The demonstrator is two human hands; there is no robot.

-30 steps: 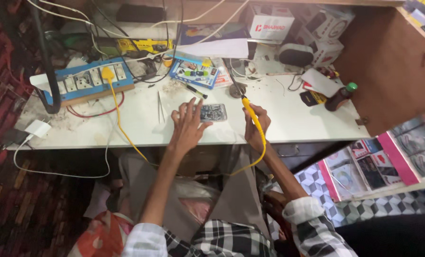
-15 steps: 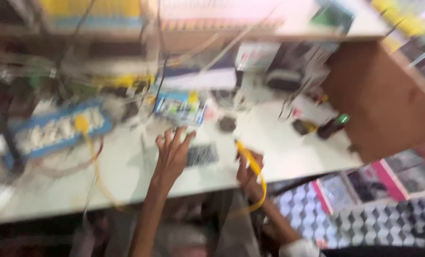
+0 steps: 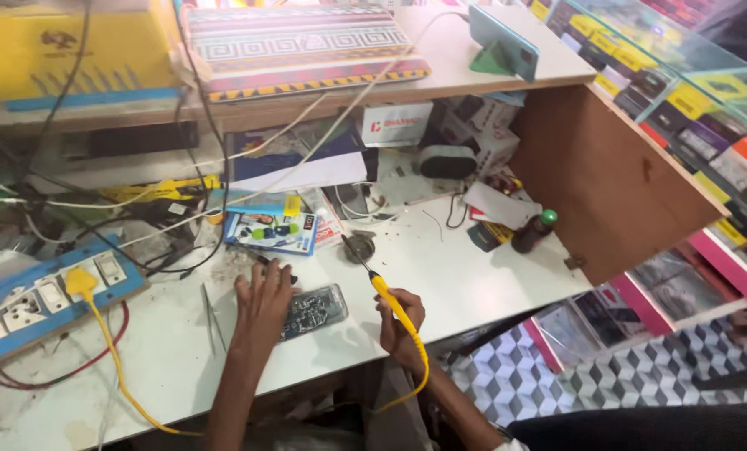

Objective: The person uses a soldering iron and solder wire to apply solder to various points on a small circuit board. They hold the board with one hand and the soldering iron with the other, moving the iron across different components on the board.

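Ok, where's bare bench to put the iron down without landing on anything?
Best is the white bench right of the right hand, between the soldering iron and the brown bottle. A smaller bare strip lies between the power strip and the left hand, past the tweezers. The back, around the blue card and cables, is crowded.

Two hands at work: left hand, right hand. One yellow soldering iron, one opened phone, one blue power strip, one dark bottle, one pair of tweezers.
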